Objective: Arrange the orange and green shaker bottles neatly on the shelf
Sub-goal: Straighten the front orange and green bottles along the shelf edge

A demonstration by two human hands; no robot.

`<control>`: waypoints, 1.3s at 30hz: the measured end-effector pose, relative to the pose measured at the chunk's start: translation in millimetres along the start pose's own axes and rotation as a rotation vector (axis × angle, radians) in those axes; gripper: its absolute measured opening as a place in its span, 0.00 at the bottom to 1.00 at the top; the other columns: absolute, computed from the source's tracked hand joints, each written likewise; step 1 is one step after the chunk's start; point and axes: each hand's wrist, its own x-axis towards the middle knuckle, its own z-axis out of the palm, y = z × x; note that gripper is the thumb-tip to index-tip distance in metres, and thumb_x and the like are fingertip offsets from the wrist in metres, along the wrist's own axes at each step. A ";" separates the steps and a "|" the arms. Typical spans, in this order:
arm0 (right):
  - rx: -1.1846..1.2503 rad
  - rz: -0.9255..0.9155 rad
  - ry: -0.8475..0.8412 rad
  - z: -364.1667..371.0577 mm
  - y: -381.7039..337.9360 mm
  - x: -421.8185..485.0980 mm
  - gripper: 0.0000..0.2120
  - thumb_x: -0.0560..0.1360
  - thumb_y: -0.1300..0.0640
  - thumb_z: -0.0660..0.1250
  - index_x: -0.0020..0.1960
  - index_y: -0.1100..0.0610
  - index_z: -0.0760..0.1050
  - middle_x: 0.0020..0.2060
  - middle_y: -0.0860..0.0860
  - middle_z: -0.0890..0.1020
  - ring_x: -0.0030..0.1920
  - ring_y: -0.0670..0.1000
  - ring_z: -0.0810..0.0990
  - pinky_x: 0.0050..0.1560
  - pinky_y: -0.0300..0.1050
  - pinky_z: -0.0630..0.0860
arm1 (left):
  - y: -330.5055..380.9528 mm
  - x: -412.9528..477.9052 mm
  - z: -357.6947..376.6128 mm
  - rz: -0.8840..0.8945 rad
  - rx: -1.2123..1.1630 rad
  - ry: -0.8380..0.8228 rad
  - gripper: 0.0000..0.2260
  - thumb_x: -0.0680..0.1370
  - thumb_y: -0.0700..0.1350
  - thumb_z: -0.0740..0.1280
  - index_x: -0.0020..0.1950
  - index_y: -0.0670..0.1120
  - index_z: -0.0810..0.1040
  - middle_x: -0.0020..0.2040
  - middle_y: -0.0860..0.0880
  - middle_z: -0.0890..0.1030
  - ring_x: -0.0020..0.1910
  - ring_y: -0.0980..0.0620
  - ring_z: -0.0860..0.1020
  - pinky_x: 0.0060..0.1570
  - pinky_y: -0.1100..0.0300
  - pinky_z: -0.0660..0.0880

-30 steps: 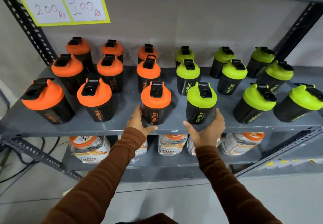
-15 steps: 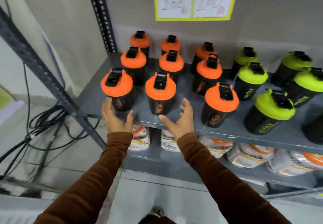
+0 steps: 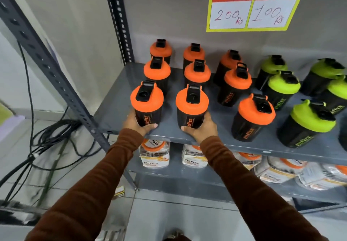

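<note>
Squaring up the front row by the shelf lip. Left hand wrapped round the base of the front-left orange bottle, right hand clamped on its neighbour. Green bottles sit further right along the lip. Next: likely nudge both in line with the rows behind, labels facing out.

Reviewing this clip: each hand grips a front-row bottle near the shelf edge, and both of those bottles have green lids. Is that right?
Not quite. The head view shows the left hand on the left front bottle and the right hand on the bottle beside it, both near the shelf edge, but both lids are orange. The green-lidded bottles stand further right, untouched.
</note>
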 end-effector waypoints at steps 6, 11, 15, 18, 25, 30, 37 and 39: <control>-0.036 0.020 0.021 -5.7 1.3 -7.6 0.31 0.61 0.58 0.78 0.59 0.60 0.67 0.59 0.58 0.78 0.59 0.57 0.76 0.61 0.48 0.71 | -0.6 -2.8 -1.0 -0.010 0.024 -0.050 0.31 0.62 0.38 0.78 0.61 0.38 0.69 0.61 0.38 0.76 0.59 0.39 0.74 0.61 0.47 0.71; -0.041 0.046 0.000 -11.3 -1.5 -14.7 0.32 0.62 0.58 0.78 0.60 0.59 0.66 0.60 0.57 0.77 0.60 0.57 0.75 0.62 0.49 0.71 | 4.4 -8.6 -1.9 -0.026 0.052 -0.057 0.30 0.64 0.40 0.77 0.61 0.39 0.69 0.61 0.39 0.76 0.59 0.39 0.75 0.60 0.49 0.71; -0.060 0.055 -0.020 -11.6 -1.5 -15.1 0.32 0.62 0.57 0.78 0.60 0.59 0.66 0.60 0.57 0.77 0.60 0.57 0.75 0.62 0.49 0.71 | 7.9 -11.2 -3.1 -0.035 0.057 -0.077 0.30 0.64 0.40 0.76 0.62 0.39 0.68 0.62 0.38 0.75 0.60 0.38 0.74 0.61 0.46 0.71; -0.068 0.060 -0.028 -10.4 0.1 -15.9 0.33 0.61 0.56 0.78 0.60 0.59 0.66 0.61 0.57 0.76 0.61 0.57 0.74 0.63 0.50 0.71 | 10.0 -13.1 -4.8 -0.045 0.071 -0.090 0.30 0.64 0.40 0.76 0.62 0.39 0.68 0.63 0.38 0.75 0.60 0.38 0.73 0.62 0.44 0.70; -0.090 0.048 -0.047 -10.1 -0.4 -16.0 0.36 0.60 0.56 0.79 0.62 0.59 0.64 0.62 0.57 0.75 0.62 0.58 0.73 0.63 0.50 0.70 | 7.5 -12.1 -10.9 -0.065 0.082 -0.127 0.30 0.64 0.41 0.77 0.62 0.41 0.68 0.63 0.39 0.75 0.60 0.38 0.74 0.61 0.41 0.71; -0.085 0.043 -0.083 -13.9 0.3 -15.4 0.38 0.62 0.60 0.78 0.66 0.58 0.61 0.63 0.57 0.74 0.63 0.58 0.72 0.64 0.50 0.69 | 7.3 -10.8 -13.0 -0.062 0.099 -0.145 0.30 0.64 0.41 0.77 0.62 0.42 0.68 0.63 0.39 0.75 0.60 0.39 0.74 0.62 0.43 0.71; -0.071 0.059 -0.091 -15.6 -1.1 -15.5 0.37 0.63 0.61 0.77 0.66 0.58 0.60 0.63 0.58 0.74 0.64 0.58 0.72 0.65 0.52 0.68 | 4.6 -10.0 -14.2 -0.045 0.111 -0.167 0.30 0.65 0.41 0.76 0.63 0.42 0.68 0.63 0.40 0.75 0.61 0.39 0.74 0.62 0.44 0.70; -0.068 0.057 -0.087 -15.5 -1.1 -15.3 0.38 0.63 0.62 0.77 0.66 0.59 0.60 0.63 0.58 0.74 0.63 0.58 0.72 0.65 0.52 0.68 | 3.6 -9.9 -14.5 -0.040 0.115 -0.170 0.29 0.65 0.41 0.76 0.62 0.42 0.68 0.63 0.40 0.76 0.61 0.39 0.74 0.62 0.44 0.71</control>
